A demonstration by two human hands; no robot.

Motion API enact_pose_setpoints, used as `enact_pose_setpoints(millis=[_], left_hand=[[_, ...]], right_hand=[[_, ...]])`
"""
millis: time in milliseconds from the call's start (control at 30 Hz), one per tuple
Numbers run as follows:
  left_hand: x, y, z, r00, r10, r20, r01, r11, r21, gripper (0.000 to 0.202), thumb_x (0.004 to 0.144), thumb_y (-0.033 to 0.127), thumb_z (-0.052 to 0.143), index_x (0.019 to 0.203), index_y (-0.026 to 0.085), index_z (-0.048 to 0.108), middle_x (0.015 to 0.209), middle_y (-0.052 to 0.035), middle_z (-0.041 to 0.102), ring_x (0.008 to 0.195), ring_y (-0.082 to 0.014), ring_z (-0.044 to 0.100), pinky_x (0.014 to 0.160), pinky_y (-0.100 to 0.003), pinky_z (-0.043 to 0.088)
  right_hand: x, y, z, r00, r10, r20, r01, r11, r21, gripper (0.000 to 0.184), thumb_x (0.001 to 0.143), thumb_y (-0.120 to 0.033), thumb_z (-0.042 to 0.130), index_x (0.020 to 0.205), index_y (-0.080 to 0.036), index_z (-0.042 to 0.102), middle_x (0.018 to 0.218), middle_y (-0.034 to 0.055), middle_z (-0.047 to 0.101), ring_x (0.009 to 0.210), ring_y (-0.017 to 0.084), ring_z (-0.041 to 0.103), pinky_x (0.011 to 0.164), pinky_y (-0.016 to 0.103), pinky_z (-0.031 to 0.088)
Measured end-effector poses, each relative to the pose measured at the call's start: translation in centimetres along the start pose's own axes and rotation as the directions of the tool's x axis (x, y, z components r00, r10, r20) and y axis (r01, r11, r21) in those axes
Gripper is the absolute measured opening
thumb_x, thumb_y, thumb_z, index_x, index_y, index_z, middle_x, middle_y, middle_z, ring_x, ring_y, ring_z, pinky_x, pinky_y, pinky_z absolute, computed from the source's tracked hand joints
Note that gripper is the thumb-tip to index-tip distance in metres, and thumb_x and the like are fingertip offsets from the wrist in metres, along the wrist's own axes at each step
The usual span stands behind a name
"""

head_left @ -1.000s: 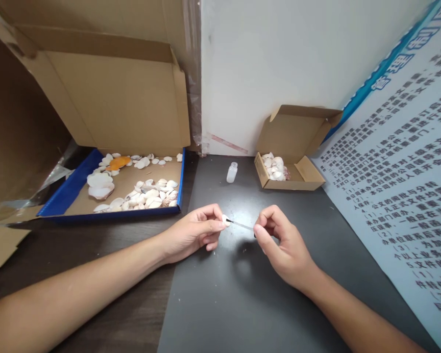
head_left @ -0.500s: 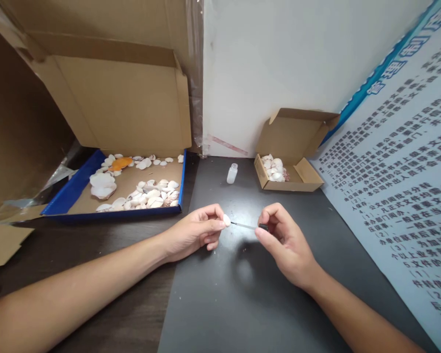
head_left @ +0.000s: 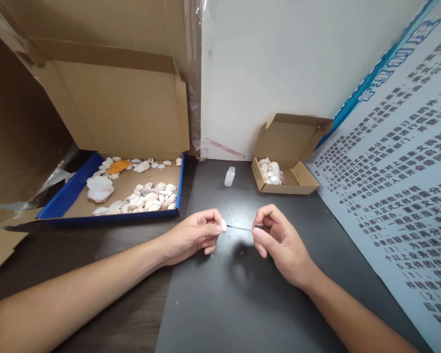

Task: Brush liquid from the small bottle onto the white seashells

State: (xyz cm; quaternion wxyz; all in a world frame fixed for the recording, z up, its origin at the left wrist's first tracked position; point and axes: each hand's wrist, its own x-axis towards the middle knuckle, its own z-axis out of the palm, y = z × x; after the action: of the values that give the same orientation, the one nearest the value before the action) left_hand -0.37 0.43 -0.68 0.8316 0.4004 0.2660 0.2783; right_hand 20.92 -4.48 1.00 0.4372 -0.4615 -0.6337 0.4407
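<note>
Between thumb and fingers, my left hand (head_left: 196,234) pinches a small white seashell (head_left: 224,225) over the dark mat. My right hand (head_left: 279,242) is closed on the dark cap of a thin brush (head_left: 240,228). The brush lies nearly level, its dark tip touching or almost touching the shell's right side. My right fingers hide most of the cap. Beyond both hands, a small translucent bottle (head_left: 230,176) stands uncapped on the mat, with whitish contents.
At the left, an open blue-edged cardboard box (head_left: 110,215) holds many white shells and an orange one (head_left: 118,166). Back right is a small open carton (head_left: 294,188) with shells. A white panel (head_left: 242,73) rises behind; a printed poster (head_left: 397,171) stands at the right.
The view has shifted slightly, moving everything a little left in the picture. My right fingers have closed further around the brush cap. The shell stays in my left hand, near the brush tip.
</note>
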Motion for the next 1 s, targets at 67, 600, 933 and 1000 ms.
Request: enact_pose_setpoints(millis=[67,600,933,1000], left_hand=[[-0.01,-0.02,-0.01,1.000,0.000,0.001,0.000,1.000,-0.009,0.018,0.080,0.023,0.072,0.080,0.018,0.055,0.054,0.0084,0.041,0.047,-0.0056,0.032,0.049,-0.019,0.036],[-0.03,0.12,0.04,1.000,-0.016,0.027,0.015,1.000,0.019,0.016,0.082,0.023,0.069,0.079,0.017,0.054,0.055,0.0077,0.042,0.048,-0.0057,0.035,0.050,-0.019,0.037],[-0.03,0.03,0.00,0.999,-0.007,0.038,0.006,0.999,0.036,0.016,0.082,0.024,0.070,0.082,0.018,0.055,0.057,0.0078,0.041,0.048,-0.0057,0.034,0.050,-0.019,0.037],[-0.01,0.00,0.01,0.999,-0.009,0.036,0.008,0.999,0.034,0.018,0.082,0.023,0.071,0.081,0.018,0.054,0.058,0.0079,0.042,0.048,-0.0056,0.035,0.050,-0.020,0.037]], right_hand=[[-0.03,0.06,-0.01,1.000,0.006,0.014,-0.006,1.000,0.002,0.013,0.093,-0.030,0.055,0.090,-0.024,0.043,0.070,-0.0072,0.044,0.049,0.008,0.042,0.051,0.024,0.037],[-0.02,0.03,-0.03,0.996,-0.015,-0.087,0.011,0.999,-0.045,0.011,0.093,-0.030,0.055,0.092,-0.024,0.046,0.067,-0.0070,0.043,0.053,0.010,0.044,0.052,0.025,0.038],[0.00,-0.08,-0.20,0.998,0.024,-0.049,-0.024,1.000,-0.011,0.015,0.092,-0.032,0.057,0.089,-0.024,0.044,0.064,-0.0078,0.045,0.053,0.010,0.049,0.054,0.025,0.041],[0.06,-0.03,-0.20,0.998,0.048,-0.033,-0.047,0.998,0.033,0.016,0.094,-0.034,0.054,0.089,-0.024,0.042,0.066,-0.0075,0.047,0.052,0.010,0.051,0.052,0.025,0.041]])
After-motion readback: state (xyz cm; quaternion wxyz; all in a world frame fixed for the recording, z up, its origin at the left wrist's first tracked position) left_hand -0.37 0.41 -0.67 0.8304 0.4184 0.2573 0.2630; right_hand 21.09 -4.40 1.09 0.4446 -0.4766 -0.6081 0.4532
